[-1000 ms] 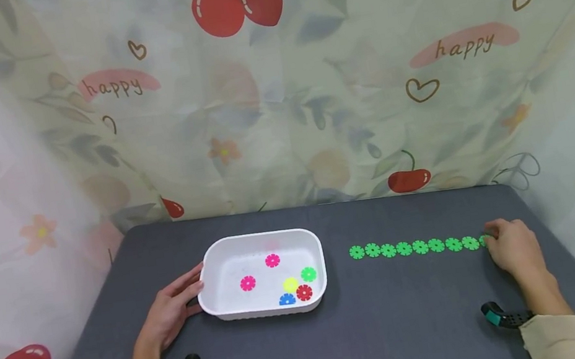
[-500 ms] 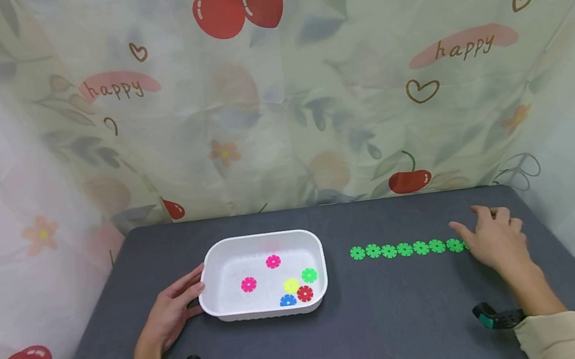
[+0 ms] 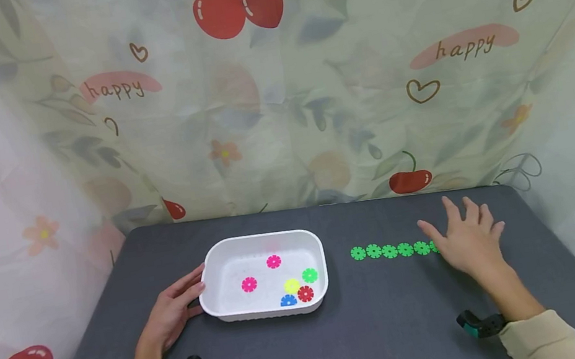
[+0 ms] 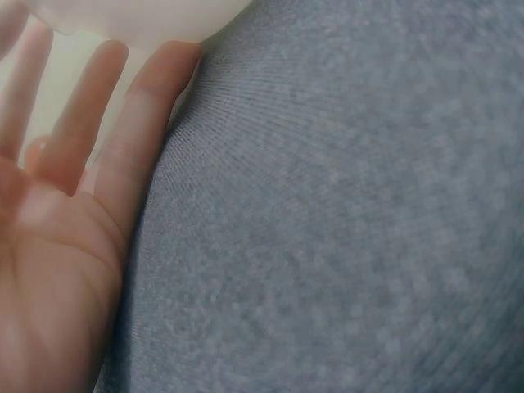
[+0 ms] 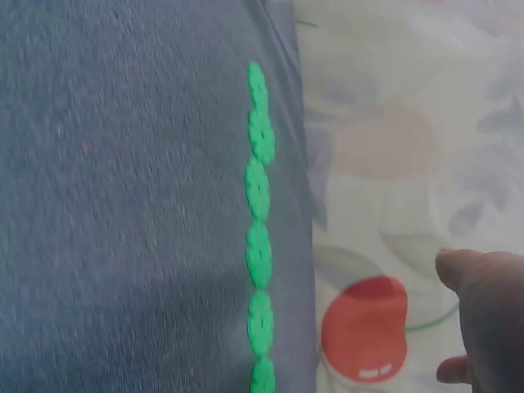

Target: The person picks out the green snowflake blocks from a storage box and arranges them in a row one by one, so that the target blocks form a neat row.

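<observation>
A white plastic tray (image 3: pixel 267 312) sits on the dark table, with several coloured snowflake discs inside. My left hand (image 3: pixel 168 308) rests against its left side; in the left wrist view, nearly straight fingers touch the pale wall. To the right lies a row of green snowflake discs (image 3: pixel 389 251), edge to edge, running sideways. My right hand (image 3: pixel 469 241) hovers over the right end of this row with its fingers spread and nothing held. It hides the discs there. The right wrist view shows several of the green discs (image 5: pixel 259 254), and fingertips (image 5: pixel 479 282) at its right edge.
Within the tray are two pink discs (image 3: pixel 249 284), a yellow one (image 3: pixel 292 285), a green one (image 3: pixel 310 275), a red one (image 3: pixel 305 293) and a blue one (image 3: pixel 288 300). A printed curtain (image 3: pixel 277 112) stands behind the dark table (image 3: pixel 381 340).
My right hand has let go of the row's right end, lifted, spread its fingers and moved left above the discs. My left hand and the tray have stayed in place.
</observation>
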`<state>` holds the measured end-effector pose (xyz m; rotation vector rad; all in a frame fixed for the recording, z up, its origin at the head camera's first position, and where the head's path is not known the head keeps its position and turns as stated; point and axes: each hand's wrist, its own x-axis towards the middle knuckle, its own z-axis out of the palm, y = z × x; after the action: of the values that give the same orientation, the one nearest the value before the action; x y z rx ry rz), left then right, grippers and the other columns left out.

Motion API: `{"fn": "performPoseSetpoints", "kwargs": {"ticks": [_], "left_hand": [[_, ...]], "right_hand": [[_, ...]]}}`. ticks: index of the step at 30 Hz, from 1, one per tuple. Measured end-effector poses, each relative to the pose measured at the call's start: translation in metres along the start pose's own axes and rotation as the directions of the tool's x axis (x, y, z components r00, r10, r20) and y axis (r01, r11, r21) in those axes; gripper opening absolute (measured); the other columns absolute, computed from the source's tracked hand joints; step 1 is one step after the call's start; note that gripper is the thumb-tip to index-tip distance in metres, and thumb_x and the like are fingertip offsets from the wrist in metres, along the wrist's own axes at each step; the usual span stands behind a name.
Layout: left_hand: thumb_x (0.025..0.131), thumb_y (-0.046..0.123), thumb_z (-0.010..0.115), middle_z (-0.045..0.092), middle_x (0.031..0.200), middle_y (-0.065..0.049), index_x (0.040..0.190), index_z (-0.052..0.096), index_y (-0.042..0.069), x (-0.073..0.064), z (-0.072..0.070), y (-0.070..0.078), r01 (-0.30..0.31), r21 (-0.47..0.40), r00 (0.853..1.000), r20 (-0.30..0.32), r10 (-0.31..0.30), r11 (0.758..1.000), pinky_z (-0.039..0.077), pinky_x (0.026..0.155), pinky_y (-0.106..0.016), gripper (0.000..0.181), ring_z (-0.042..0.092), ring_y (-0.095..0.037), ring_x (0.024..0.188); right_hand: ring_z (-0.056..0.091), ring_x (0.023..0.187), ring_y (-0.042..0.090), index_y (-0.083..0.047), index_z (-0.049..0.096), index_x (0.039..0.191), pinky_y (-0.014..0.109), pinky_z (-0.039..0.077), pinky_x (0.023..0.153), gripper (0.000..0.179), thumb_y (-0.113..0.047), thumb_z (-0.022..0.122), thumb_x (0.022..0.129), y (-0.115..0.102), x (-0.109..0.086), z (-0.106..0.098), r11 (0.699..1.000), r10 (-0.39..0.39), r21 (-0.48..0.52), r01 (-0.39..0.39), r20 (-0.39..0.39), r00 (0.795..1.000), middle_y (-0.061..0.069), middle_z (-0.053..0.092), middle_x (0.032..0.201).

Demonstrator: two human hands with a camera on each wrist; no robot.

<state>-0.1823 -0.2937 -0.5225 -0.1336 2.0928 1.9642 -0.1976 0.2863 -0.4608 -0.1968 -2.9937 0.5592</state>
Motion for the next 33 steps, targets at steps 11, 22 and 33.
{"fn": "performPoseSetpoints", "kwargs": {"ticks": [11,22,33], "left_hand": [[0.098,0.032,0.069,0.055,0.144,0.014,0.158,0.039,0.017,0.000,0.001,-0.001,0.005,0.004,1.000,-0.007,-0.005,1.000,0.059,0.095,-0.034,0.069,0.062,0.003,0.116],[0.099,0.034,0.068,0.051,0.153,0.007,0.159,0.038,0.018,0.000,0.001,0.001,0.001,0.020,1.000,0.001,-0.001,1.000,0.059,0.097,-0.035,0.069,0.062,0.004,0.117],[0.099,0.032,0.069,0.056,0.143,0.017,0.159,0.038,0.016,0.000,0.000,0.000,-0.005,0.008,1.000,0.007,0.005,1.000,0.059,0.095,-0.034,0.069,0.062,0.005,0.117]], "right_hand": [[-0.005,0.146,0.070,-0.009,0.013,0.164,0.090,-0.002,0.104,0.101,-0.078,0.038,0.095,-0.027,-0.007,0.006,0.994,-0.093,-0.048,0.094,0.019,0.995,0.036,0.000,0.166],[-0.011,0.149,0.065,-0.017,0.009,0.166,0.087,-0.009,0.107,0.103,-0.081,0.040,0.092,-0.056,-0.007,0.011,0.984,-0.165,-0.062,0.169,0.072,0.984,0.028,-0.005,0.169],[-0.010,0.154,0.058,-0.020,0.018,0.165,0.084,-0.006,0.112,0.098,-0.078,0.048,0.091,-0.091,-0.010,0.017,0.962,-0.257,-0.087,0.260,0.041,0.966,0.022,0.001,0.172]]}}
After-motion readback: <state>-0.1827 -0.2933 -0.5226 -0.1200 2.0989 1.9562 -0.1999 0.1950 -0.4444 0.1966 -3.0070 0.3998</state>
